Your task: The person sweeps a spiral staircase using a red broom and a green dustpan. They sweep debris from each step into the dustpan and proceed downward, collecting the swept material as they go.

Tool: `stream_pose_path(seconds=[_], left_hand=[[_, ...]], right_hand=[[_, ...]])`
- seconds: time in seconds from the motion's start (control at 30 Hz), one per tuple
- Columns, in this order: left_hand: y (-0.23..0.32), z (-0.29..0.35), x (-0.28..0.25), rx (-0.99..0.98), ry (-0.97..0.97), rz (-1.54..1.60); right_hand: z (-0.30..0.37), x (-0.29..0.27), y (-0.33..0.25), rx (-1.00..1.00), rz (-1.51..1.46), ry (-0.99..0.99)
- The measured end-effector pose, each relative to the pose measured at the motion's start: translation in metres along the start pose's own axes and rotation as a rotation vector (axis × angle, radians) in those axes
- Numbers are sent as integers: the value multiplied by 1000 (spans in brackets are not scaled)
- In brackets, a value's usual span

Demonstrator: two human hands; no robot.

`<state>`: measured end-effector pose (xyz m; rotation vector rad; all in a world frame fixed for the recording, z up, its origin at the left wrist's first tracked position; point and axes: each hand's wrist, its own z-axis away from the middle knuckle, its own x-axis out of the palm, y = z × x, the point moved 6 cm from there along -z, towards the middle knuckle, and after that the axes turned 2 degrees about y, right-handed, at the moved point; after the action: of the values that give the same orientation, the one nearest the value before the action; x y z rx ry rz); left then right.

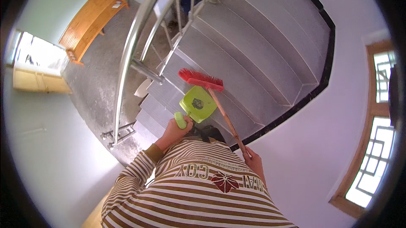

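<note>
My left hand is closed round the handle of a lime-green dustpan, in front of my waist. A small dark heap of dirt shows in the pan. In my right hand, at the lower right, is the wooden stick of a broom. The broom's red bristles lie just beyond the dustpan, over the grey stair treads. Whether the bristles touch the tread I cannot tell.
Grey tiled stairs curve up ahead, edged by a black skirting along the right wall. A steel handrail runs on my left. Beyond it, a wooden bench stands on the lower floor. Latticed windows are at the right.
</note>
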<state>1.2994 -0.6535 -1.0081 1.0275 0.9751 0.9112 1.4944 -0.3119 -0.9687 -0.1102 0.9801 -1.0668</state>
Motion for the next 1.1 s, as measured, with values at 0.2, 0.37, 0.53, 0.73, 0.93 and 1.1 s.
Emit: stream_pose_path(seconds=[0.2, 0.37, 0.53, 0.73, 0.93, 1.1], left_hand=[[-15, 59, -38, -229, 69, -133], [-1, 82, -75, -139, 197, -99], [-30, 133, -81, -228, 397, -1], [-29, 186, -79, -321, 604, 36], [-54, 217, -91, -448, 713, 103], [-64, 244, -108, -493, 852, 153]], right_hand=[[-44, 8, -90, -285, 300, -135], [-92, 22, -148, -425, 507, -174], [-132, 49, -189, -564, 602, -214], [-155, 53, -210, -518, 769, -251], [-219, 103, -215, -530, 713, -309], [-254, 148, -231, -594, 800, -272]])
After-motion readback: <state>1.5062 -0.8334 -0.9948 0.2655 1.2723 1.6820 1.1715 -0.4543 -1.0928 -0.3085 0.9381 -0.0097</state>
